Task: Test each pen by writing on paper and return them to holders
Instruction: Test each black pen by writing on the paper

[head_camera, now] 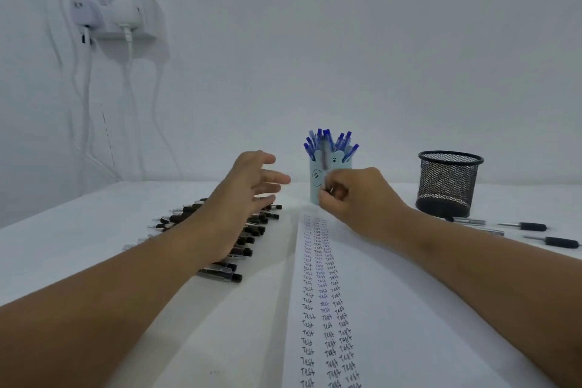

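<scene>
- The white table [94, 261] fills the lower half of the view and meets a plain white wall.
- A long sheet of paper [393, 309] runs down the middle of the table, and 3 narrow columns of handwriting [324, 309] repeat the word "Test" from near the front edge up toward the blue cup; the farthest rows are too small to read.
- A row of black-capped pens [252, 230] lies side by side on the table left of the paper, partly under the left forearm.
- The black mesh holder [448, 181] stands at the right rear of the table; what it holds cannot be seen through the mesh.
- The light blue pen cup [316, 179] stands at the far end of the paper, carries a small smiling face drawn on its front, and is full of blue-capped pens [330, 142] standing upright.
- The left hand [248, 189] hovers above the black-capped pens with its fingers spread wide and holding nothing.
- The right hand [352, 195] is just in front of the cup, with its fingers curled in a pinch around a blurred pen [324, 156], which seems to point up toward the cup's rim.
- 3 loose pens [522, 226] lie on the table right of the paper, in front of the mesh holder.
- A white wall socket [116, 9] at upper left has plugs in it, with white cables hanging down.
</scene>
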Demonstrator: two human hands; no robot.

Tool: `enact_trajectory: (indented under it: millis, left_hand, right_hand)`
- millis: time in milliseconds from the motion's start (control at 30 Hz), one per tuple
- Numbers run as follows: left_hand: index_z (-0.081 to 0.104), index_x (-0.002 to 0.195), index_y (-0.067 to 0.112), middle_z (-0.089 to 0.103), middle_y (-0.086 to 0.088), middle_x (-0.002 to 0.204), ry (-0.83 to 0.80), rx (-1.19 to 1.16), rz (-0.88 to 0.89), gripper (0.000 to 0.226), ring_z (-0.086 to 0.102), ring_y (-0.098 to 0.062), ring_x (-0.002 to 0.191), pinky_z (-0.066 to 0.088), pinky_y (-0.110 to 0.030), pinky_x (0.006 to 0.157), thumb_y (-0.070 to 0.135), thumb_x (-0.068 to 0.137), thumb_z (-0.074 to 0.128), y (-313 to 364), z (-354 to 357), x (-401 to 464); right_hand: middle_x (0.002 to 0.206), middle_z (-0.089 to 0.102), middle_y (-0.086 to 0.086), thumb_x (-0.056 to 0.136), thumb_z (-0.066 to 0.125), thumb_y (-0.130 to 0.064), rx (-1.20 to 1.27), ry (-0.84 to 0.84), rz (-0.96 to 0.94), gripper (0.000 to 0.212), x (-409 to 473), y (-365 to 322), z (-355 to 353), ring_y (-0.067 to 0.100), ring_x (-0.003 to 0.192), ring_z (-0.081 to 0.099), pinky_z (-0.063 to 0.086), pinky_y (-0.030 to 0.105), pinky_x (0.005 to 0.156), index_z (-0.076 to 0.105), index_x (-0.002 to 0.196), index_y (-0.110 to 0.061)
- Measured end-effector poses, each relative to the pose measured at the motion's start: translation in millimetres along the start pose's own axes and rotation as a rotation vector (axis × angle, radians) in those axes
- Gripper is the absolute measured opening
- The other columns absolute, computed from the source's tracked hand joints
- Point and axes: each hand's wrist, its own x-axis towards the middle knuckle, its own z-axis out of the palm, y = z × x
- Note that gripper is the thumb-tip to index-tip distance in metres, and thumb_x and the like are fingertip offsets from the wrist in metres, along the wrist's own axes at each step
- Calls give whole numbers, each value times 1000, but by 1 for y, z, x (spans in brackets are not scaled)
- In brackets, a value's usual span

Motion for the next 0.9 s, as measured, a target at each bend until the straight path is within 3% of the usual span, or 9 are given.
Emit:
enact_trajectory:
  millis: [133, 233, 300, 367, 467, 733, 900]
  left_hand:
    - [69, 102, 34, 72, 18, 104, -187, 649, 119, 9, 64, 1, 97, 47, -21, 86, 38, 96, 63, -8, -1, -3]
    - [71, 105, 39, 66, 29, 110, -346, 930, 189, 17, 52, 17, 107, 36, -3, 89, 44, 88, 72, -13, 0, -5]
    - [72, 108, 39, 64, 29, 115, -411, 1022, 222, 22, 50, 15, 112, 35, -6, 97, 48, 87, 72, -14, 0, -5]
    - [73, 108, 37, 64, 27, 118, -455, 1080, 245, 23, 51, 11, 115, 36, -16, 107, 48, 89, 70, -15, 1, -4]
    - [72, 109, 38, 65, 28, 116, -468, 1102, 223, 23, 52, 10, 115, 37, -21, 110, 49, 90, 68, -16, 0, -1]
    - [74, 109, 38, 65, 28, 119, -487, 1091, 229, 25, 52, 12, 117, 39, -23, 110, 52, 88, 68, -17, -3, 0]
    - [74, 108, 37, 65, 27, 119, -498, 1091, 241, 25, 53, 11, 116, 40, -25, 110, 52, 89, 68, -18, -4, 0]
  right_hand:
    - [62, 64, 4, 87, 64, -11, 491, -106, 348, 8, 5, 9, 1, 17, 52, 50, 41, 27, 46, 65, 83, -4]
    - [61, 59, 8, 84, 65, -3, 661, -169, 464, 8, 10, 7, 3, 16, 49, 44, 33, 23, 44, 61, 79, -8]
    - [65, 61, 13, 84, 65, -2, 700, -208, 494, 7, 12, 4, 4, 17, 49, 45, 32, 22, 44, 61, 81, -7]
    - [68, 63, 15, 83, 64, -1, 666, -220, 495, 7, 13, 4, 3, 17, 48, 45, 33, 20, 42, 61, 79, -6]
    - [66, 63, 14, 81, 64, -3, 558, -203, 490, 11, 14, 6, 2, 12, 41, 46, 33, 15, 38, 59, 73, -8]
    - [62, 65, 11, 78, 66, -10, 436, -223, 455, 16, 15, 13, 8, 20, 60, 56, 43, 35, 65, 59, 63, -13]
    - [63, 67, 9, 80, 67, -12, 415, -244, 434, 14, 15, 12, 9, 17, 59, 55, 42, 33, 64, 60, 68, -12]
